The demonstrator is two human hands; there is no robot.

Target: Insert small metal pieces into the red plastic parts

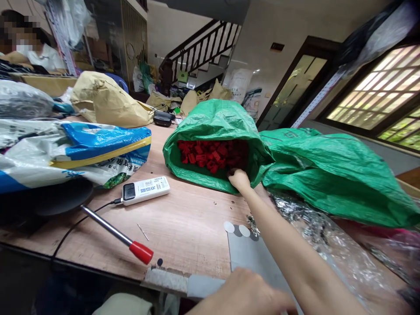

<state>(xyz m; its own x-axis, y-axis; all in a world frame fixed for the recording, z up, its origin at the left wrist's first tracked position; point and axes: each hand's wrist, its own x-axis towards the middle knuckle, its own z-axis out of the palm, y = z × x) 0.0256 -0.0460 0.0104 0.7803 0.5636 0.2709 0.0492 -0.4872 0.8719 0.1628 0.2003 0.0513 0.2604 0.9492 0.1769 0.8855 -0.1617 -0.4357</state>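
A green woven sack [210, 116] lies on its side on the table, mouth facing me. Inside it is a heap of small red plastic pieces [210, 155]. My right hand [239, 178] reaches across the sack's lower lip, with its fingers curled and the tips hidden beside the red pieces. What it grips I cannot make out. Close to me, my left hand [244, 291] is over the table's front edge, smeared by motion, so its fingers do not show clearly. A grey sheet [244, 251] lies under my right forearm, near small metal bits [252, 225].
A white power bank [146, 190] with a black cable sits left of centre. A metal lever with a red grip [141, 252] juts over the table. A blue-and-white sack [108, 144] lies left, another green sack [328, 170] right, beside clear plastic [324, 236]. A person [33, 48] sits far left.
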